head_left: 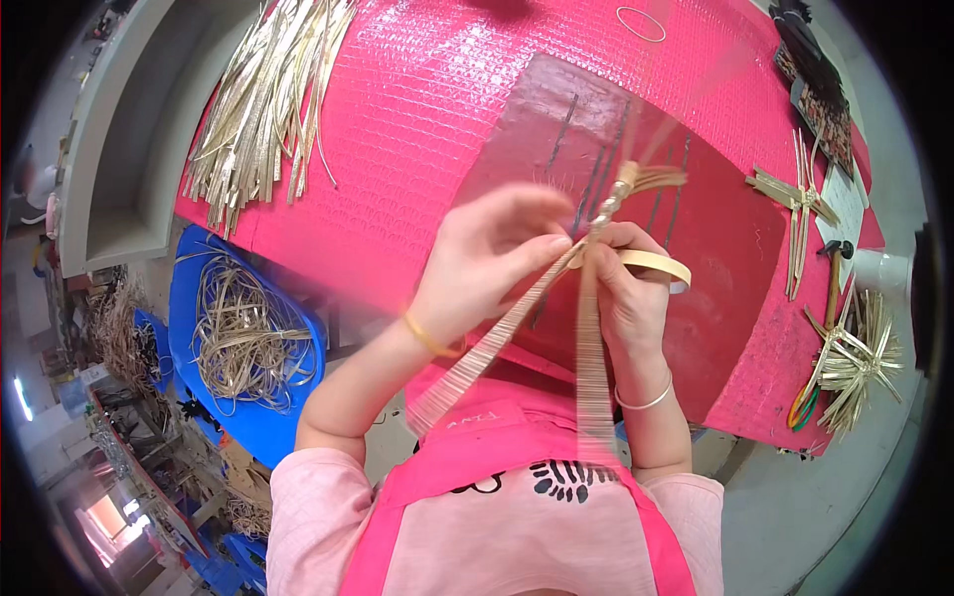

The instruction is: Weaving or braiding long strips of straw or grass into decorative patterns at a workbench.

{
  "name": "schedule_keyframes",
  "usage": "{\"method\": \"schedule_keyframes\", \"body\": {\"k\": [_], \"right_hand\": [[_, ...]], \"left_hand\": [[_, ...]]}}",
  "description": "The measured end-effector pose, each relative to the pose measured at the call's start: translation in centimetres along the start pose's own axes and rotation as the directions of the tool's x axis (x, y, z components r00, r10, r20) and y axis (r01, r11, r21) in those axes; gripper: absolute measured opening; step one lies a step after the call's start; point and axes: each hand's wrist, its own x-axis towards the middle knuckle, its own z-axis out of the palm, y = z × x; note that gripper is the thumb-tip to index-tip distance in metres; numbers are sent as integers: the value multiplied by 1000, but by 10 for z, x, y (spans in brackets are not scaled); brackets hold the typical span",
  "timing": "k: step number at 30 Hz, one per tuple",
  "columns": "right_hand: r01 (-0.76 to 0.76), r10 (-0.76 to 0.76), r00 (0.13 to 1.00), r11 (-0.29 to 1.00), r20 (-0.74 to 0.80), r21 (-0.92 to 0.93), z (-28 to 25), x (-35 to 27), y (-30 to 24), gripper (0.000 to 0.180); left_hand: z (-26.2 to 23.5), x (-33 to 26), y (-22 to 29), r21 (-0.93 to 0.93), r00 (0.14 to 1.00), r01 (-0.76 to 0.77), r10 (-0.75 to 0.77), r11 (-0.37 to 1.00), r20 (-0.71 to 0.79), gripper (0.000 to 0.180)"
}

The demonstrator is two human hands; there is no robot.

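A braided gold piece (611, 204) made of flat strips stands over the dark red board, between my two hands. My right hand (631, 288) is closed around the lower end of the braid, thumb and fingers pressed together. A pale gold flat band (661, 266) curves out past its knuckles. At the same joint, the thumb of my left hand (492, 253) presses on a gold strip, and its upper fingers are curled and blurred by motion. Two long strip lengths hang from the joint towards my apron, both blurred. Short strip ends (661, 177) stick out at the braid's top.
The dark red board (735, 228) with black lines lies on a pink-covered table (417, 99). Gold strips (268, 109) are piled at the far left. A blue bin (189, 328) holds tangled strips. Woven gold pieces (795, 204) and a hammer (837, 268) lie right.
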Motion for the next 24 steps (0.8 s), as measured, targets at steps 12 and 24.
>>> {"method": "schedule_keyframes", "body": {"k": [12,24], "right_hand": [[258,-253,965,893,63,-369,15,-2,-25,14],[-292,282,953,953,111,84,-5,7,-6,26]], "left_hand": [[16,-5,-12,-142,966,-202,172,969,-195,25],[-6,6,-13,-359,944,298,-217,885,248,32]]}}
